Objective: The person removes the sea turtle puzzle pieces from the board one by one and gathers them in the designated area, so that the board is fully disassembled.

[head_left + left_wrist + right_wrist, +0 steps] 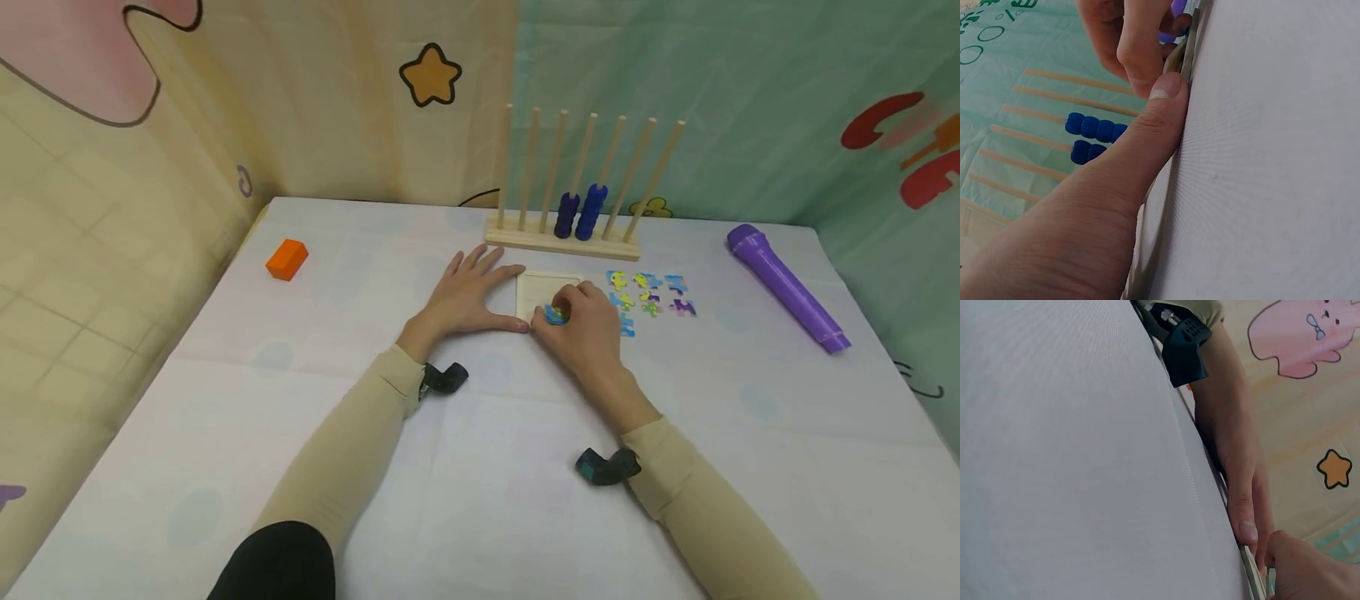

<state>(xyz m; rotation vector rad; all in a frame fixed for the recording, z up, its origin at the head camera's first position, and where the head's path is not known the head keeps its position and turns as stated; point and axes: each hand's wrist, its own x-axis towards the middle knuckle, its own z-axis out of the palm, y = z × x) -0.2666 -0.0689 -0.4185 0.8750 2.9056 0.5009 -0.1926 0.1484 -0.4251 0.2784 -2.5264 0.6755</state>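
Observation:
A shallow pale wooden puzzle tray (536, 288) lies on the white-covered table. My left hand (474, 293) rests beside it with fingers spread, thumb and index finger touching its left side. Over the tray's lower part, my right hand (588, 327) pinches a blue and yellow puzzle piece (553, 316) between thumb and curled fingers. The hand hides part of the piece and the tray. Several loose puzzle pieces (652, 309) lie just right of the tray. In the left wrist view, the left thumb (1169, 103) presses along the tray's edge.
Behind the tray stands a wooden peg rack (551, 240) with dark blue beads (592, 212) on two pegs. An orange block (287, 259) sits at the far left. A purple tube-shaped object (787, 287) lies at the right. Printed curtains (337, 108) hang around the table.

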